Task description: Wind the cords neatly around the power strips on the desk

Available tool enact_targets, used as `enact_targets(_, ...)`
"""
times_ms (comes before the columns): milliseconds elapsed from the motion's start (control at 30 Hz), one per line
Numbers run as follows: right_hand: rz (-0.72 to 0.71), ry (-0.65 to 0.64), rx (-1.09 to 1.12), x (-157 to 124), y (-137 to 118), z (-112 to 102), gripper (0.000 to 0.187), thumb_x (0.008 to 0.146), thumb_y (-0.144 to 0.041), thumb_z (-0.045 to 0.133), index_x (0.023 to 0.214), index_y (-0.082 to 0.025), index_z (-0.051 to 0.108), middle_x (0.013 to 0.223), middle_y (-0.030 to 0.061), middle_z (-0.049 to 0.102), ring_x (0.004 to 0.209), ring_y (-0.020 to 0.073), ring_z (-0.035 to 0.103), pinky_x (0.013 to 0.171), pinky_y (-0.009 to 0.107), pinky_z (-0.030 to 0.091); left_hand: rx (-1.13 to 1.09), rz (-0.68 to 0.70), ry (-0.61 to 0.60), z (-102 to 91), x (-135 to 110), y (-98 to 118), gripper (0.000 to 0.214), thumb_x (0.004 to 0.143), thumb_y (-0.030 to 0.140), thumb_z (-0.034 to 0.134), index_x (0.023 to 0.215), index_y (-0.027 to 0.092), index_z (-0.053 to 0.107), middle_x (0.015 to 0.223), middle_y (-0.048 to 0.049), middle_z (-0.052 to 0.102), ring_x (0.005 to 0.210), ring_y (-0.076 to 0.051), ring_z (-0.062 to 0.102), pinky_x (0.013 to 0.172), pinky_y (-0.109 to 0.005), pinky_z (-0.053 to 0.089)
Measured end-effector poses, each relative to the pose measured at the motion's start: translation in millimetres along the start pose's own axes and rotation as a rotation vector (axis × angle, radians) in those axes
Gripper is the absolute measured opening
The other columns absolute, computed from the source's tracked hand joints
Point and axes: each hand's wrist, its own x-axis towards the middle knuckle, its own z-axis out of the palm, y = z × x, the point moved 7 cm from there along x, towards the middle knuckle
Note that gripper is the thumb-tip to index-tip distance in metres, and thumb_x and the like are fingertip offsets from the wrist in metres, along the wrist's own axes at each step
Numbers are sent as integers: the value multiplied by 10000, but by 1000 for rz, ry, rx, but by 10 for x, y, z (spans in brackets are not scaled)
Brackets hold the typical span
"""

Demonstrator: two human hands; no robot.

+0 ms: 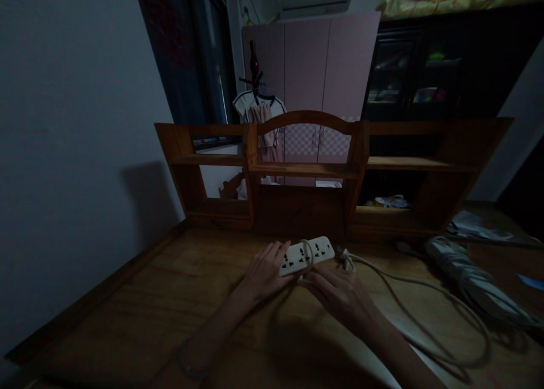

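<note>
Gripping one power strip (pixel 305 257) | left hand (pixel 267 267): curled round one end | right hand (pixel 334 290): pinching one cord (pixel 311 255)

Left hand (pixel 267 268) and right hand (pixel 338 287) are seen bare; the left forearm (pixel 225 321) is ringed by a slim band (pixel 185 362).
</note>
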Motion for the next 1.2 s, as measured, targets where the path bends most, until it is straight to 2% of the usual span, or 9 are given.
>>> enact_targets(100,24,-10,34,3,-1,15,130,967,-253,520,896,-195,611,767,-1,645,670,129,603,616,265,368,4,22,-45,31,0,62,858,789,581,619,1487,242,252,1270,-110,523,1151,-287,498,900,-398,450)
enact_targets(267,61,-6,46,37,-15,13,184,961,-278,531,808,-190,582,698,-14,603,601,128,574,573,265,337,-60,53,-109,117,-38,231,1116,668,728,631,1529,250,106,1264,-129,496,1120,-316,500,872,-425,467)
enact_targets(467,41,-1,4,33,-41,134,143,911,-232,597,775,-190,579,697,-12,599,614,137,577,586,262,343,-176,53,-112,244,-78,305,998,760,524,667,1528,227,104,1237,-114,488,1127,-292,468,928,-426,437)
enact_targets(600,42,-14,-24,25,-29,192,140,879,-250,635,764,-193,577,700,-5,616,612,146,589,575,263,344,-286,85,-171,342,-101,270,966,746,500,692,1509,204,178,1292,-130,467,1186,-297,433,995,-434,388)
enact_targets(767,168,-166,-10,17,279,139,152,799,-160,692,916,-194,600,840,25,674,676,164,631,589,255,367,-340,94,-214,357,-96,234,757,721,482,712,1363,206,423,1210,-103,538,1099,-282,486,958,-401,399)
enact_targets(900,308,-227,95,0,679,58,234,777,-147,674,993,-214,614,953,37,651,733,149,635,592,228,392,-373,90,-249,328,-75,252,712,664,382,747,1304,240,468,1163,-69,567,1040,-267,525,905,-370,425)
enact_targets(1033,222,-380,177,100,760,137,296,736,-236,720,1022,-240,645,1060,37,640,820,159,657,670,231,439,-402,74,-265,313,-73,261,701,609,309,753,1251,231,486,1162,-67,564,1046,-267,536,874,-350,449)
enact_targets(1133,133,-558,271,208,708,229,360,695,-307,748,1047,-285,676,1025,7,686,855,172,667,699,234,453,-423,77,-279,318,-81,248,756,585,286,748,1281,231,460,1192,-72,552,1068,-270,529,892,-354,455)
enact_targets(1200,135,-675,323,261,717,274,430,643,-370,776,1056,-288,689,969,5,713,816,177,670,653,232,454,-441,96,-298,320,-87,251,859,564,265,751,1348,240,401,1269,-75,521,1129,-275,501,950,-368,435)
